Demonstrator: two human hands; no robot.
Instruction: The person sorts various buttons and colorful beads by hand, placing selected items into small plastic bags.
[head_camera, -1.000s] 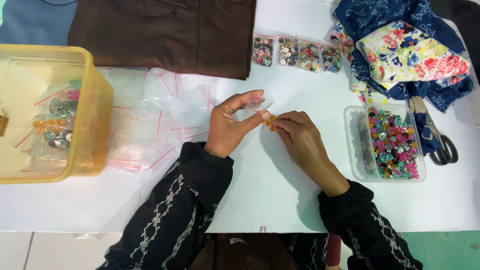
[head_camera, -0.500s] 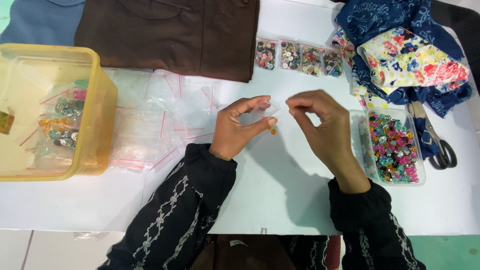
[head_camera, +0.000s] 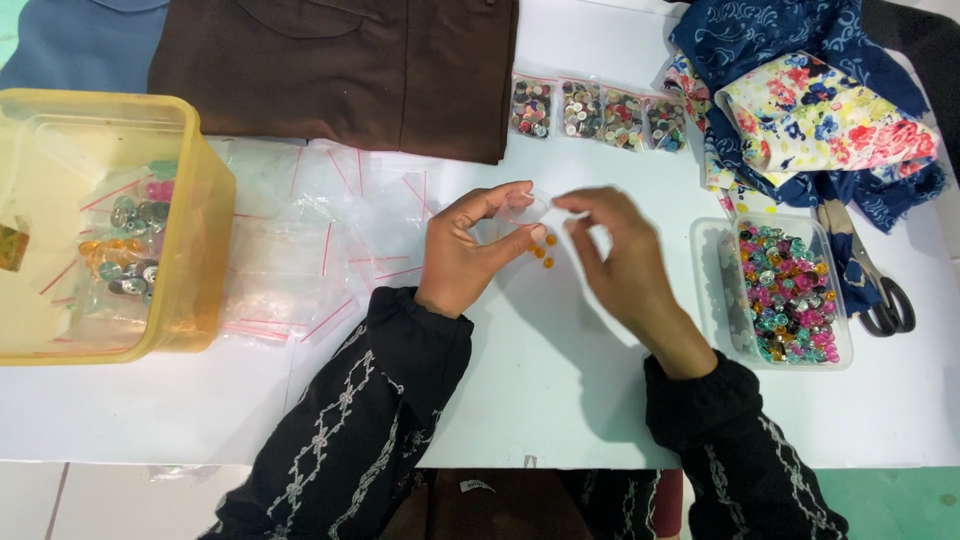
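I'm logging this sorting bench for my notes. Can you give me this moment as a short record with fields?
left hand: left hand pinches a small clear bag with orange beads in it
right hand: right hand touches the bag's top edge
right of hands: clear tray of mixed buttons, scissors
left of hands: empty clear bags, yellow tub
far edge: brown cloth, filled button bags, floral cloth

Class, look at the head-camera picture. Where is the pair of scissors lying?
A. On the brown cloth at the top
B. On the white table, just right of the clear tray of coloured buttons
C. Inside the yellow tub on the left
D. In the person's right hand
B: the scissors lie flat on the white table, right beside the clear tray of coloured buttons, below the floral cloth.
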